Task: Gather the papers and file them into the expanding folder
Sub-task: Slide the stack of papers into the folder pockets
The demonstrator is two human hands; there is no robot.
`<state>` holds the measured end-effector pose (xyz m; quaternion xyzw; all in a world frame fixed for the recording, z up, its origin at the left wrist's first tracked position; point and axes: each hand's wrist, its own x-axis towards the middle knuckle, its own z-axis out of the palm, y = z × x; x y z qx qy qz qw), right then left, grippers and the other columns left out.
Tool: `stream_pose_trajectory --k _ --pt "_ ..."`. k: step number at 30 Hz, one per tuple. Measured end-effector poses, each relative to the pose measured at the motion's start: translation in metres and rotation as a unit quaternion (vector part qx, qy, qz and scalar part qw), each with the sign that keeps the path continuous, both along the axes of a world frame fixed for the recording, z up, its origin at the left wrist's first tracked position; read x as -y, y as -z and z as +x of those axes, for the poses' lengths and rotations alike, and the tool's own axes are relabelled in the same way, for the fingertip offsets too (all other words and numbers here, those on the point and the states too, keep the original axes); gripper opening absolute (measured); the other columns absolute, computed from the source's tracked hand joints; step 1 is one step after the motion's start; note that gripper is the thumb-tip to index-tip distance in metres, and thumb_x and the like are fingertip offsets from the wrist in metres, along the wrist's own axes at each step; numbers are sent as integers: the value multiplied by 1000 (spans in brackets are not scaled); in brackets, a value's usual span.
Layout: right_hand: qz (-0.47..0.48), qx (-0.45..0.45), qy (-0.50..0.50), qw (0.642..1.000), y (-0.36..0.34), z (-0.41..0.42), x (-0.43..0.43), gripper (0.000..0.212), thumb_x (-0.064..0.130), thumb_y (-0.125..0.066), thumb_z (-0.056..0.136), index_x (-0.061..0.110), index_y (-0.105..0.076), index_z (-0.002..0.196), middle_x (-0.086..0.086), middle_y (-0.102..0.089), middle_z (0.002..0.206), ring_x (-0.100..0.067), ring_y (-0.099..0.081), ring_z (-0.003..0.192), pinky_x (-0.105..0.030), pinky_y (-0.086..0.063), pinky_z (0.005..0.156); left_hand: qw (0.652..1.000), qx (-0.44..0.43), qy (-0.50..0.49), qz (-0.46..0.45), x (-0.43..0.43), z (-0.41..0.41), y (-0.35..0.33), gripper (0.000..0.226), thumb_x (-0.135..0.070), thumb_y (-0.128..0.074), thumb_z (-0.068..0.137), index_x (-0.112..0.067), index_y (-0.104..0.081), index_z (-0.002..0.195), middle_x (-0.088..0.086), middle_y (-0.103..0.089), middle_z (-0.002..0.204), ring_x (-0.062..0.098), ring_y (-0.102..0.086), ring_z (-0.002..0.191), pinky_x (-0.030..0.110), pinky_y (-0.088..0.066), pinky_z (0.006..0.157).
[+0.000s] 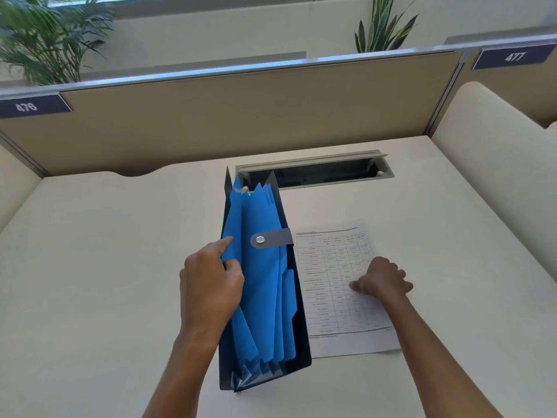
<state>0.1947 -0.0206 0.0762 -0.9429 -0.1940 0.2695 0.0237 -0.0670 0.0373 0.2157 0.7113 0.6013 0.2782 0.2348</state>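
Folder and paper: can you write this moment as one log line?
left hand: holding expanding folder open | right hand: fingers pressed on printed sheet | sheet: flat on desk, not filed

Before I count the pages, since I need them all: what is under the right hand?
Under the right hand lies a printed sheet with a table on the desk, its left edge beside the expanding folder. Whether more sheets lie beneath it cannot be seen.

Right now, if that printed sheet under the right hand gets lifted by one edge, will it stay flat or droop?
The printed sheet looks like thin paper, so it would probably droop and weigh almost nothing. Lying flat on the smooth desk, it may slide rather than lift, which could be why the right hand presses on it.
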Motion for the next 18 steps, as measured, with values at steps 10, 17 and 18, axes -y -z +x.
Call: stream_pose_trajectory --k 10,17,18 --pt "52 -52 28 997 -2 6 3 66 37 -85 68 12 -54 121 -14 -53 132 -33 -51 123 -41 -45 98 1000 -10 5 -3 0 1 1 44 1 -55 84 -14 -65 124 17 -72 78 7 -42 37 28 -48 66" --pt "138 -148 41 978 -3 29 11 67 23 -87 57 0 -58 114 -15 -64 116 -36 -63 106 -42 -54 91 1000 5 12 -6 1 1 1 44 0 -55 83 -15 -65 123 -6 -53 52 7 -43 35 19 -42 56" --pt "156 -168 47 972 0 36 12 69 21 -87 49 -2 -61 109 -17 -67 109 -37 -67 97 -46 -57 87 1000 7 12 -4 1 1 1 44 0 -55 83 -16 -66 123 -10 -49 50 7 -42 34 15 -39 53"
